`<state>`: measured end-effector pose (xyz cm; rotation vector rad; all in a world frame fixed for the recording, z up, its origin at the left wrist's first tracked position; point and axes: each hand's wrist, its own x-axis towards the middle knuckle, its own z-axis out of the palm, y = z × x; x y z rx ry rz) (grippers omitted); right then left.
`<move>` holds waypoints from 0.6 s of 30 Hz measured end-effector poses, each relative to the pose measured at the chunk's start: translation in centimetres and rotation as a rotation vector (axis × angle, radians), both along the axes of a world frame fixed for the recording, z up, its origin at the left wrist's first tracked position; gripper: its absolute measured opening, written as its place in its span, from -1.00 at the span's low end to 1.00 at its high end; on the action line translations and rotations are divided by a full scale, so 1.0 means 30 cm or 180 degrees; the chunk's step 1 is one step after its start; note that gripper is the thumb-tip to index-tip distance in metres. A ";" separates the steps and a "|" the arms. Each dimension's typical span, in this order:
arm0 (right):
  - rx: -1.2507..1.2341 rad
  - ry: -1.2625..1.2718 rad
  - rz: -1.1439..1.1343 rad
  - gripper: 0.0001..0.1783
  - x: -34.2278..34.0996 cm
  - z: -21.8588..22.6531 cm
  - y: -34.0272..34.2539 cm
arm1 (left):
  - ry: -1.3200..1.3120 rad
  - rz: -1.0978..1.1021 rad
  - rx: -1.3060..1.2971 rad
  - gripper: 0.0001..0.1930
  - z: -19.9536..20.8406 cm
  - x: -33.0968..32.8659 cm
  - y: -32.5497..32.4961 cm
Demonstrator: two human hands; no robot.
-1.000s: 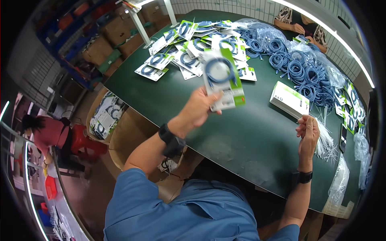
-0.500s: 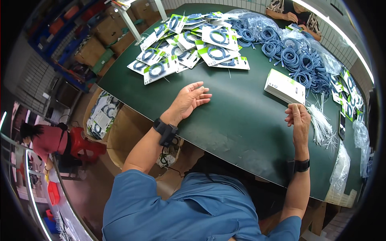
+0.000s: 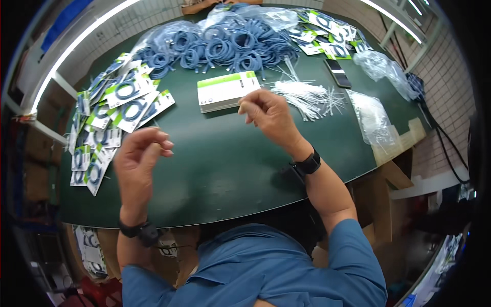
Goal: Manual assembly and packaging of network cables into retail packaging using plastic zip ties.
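My left hand [image 3: 137, 166] hovers over the table's left part, its fingers loosely bent and apart, with nothing in it. Closest to it is a pile of white-and-green cards [image 3: 127, 111] with coiled blue cables on them. My right hand [image 3: 270, 116] is at the near right corner of a neat stack of white-and-green cards [image 3: 222, 91]. Its thumb and fingers are curled together; whether they pinch something or touch the stack cannot be made out. Right of that hand lies a loose heap of white cable ties [image 3: 307, 98].
Coiled blue cables [image 3: 217, 48] and clear plastic bags span the far side of the green table [image 3: 204, 174]. More carded cables [image 3: 330, 33] sit at the far right, near a phone [image 3: 337, 73] and a plastic bag [image 3: 372, 117]. Another person's arms [image 3: 202, 6] show at the far edge.
The view has swung to the right, so the table's things appear farther left. My right hand stays near the card stack's corner; my left hand's fingers are more bent.
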<state>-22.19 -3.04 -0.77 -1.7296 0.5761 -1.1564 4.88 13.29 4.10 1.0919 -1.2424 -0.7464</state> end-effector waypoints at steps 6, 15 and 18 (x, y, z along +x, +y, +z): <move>-0.1407 -0.1518 0.0032 -0.89 -0.158 0.315 0.122 | -0.0420 -0.0299 -0.2073 -0.76 0.242 -0.120 0.074; -0.1328 -0.1289 0.0823 -0.85 -0.249 0.475 0.340 | 0.0199 -0.0180 -0.2583 -0.74 0.292 -0.250 0.114; -0.1225 -0.1328 0.0819 -0.86 -0.222 0.471 0.340 | 0.0256 -0.0224 -0.2513 -0.76 0.275 -0.203 0.108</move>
